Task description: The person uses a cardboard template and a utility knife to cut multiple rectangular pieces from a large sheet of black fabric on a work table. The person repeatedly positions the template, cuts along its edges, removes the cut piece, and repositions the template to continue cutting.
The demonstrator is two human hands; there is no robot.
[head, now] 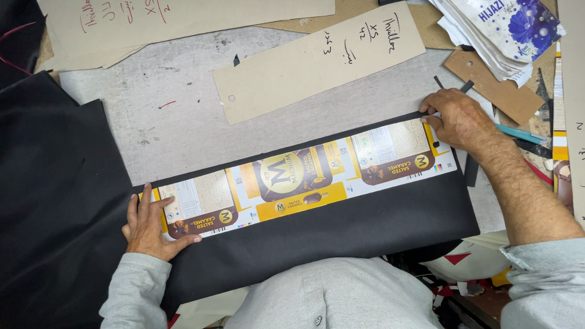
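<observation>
Head view, looking down on a worktable (176,107), grey and scuffed.

Long printed carton strip (302,178), flattened packaging in yellow, brown and white, laid slantwise across a folded piece of black fabric (342,229); left end nearer, right end farther. Thin black edge of fabric showing along the strip's far side.

Left hand (150,225) flat on the strip's left end, fingers spread and extended, palm down, pressing rather than gripping; nothing enclosed in it. Thumb lying along the strip's near edge on the fabric.

Right hand (457,119) at the strip's far right corner, fingers curled down onto the fabric edge, fingertips touching it just beside the strip. Whether anything is pinched between the fingers: cannot tell, fingertips hidden under the knuckles.

Both arms in pale grey sleeves, right one pushed up the forearm.

Around: more black cloth (35,193) heaped at left, running off the table. Tan card pattern (320,60) with handwriting lying far of the strip, apart from it. Larger card sheet (181,11) at far left. Stack of printed plastic bags (496,28) at far right. Brown card piece with a hole (493,88) near the right hand. Teal pen (521,134) just right of the right wrist. Long narrow card strip (580,118) along the right edge.
</observation>
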